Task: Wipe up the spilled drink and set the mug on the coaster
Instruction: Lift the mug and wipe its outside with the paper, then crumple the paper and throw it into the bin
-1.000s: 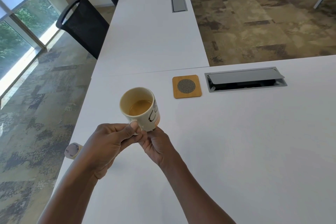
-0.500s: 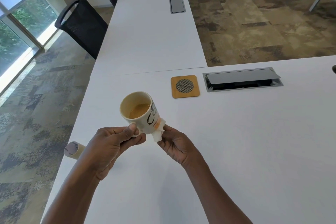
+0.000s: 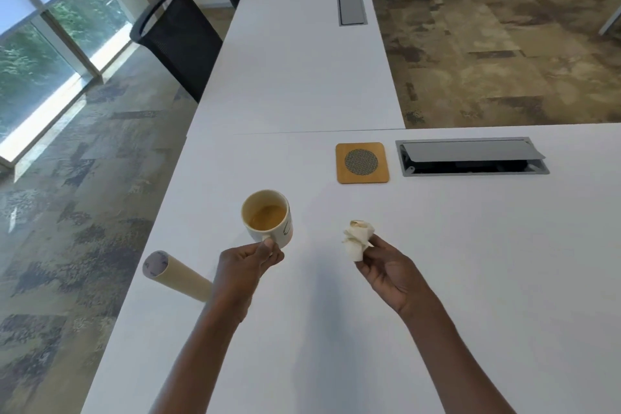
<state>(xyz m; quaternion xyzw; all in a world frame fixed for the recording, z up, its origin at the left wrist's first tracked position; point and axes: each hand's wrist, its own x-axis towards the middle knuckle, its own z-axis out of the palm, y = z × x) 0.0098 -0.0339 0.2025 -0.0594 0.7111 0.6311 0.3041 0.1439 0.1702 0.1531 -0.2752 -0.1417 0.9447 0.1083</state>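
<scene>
My left hand grips the mug by its handle, holding it near the table's left edge, brown drink inside. My right hand pinches a crumpled, stained tissue. The coaster lies toward the far edge, well apart from the mug.

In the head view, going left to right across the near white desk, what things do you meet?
Cardboard tube lying on its side → cream mug of brown drink, held by the left hand → crumpled white tissue, pinched by the right hand → grey cable hatch, lid ajar.
</scene>
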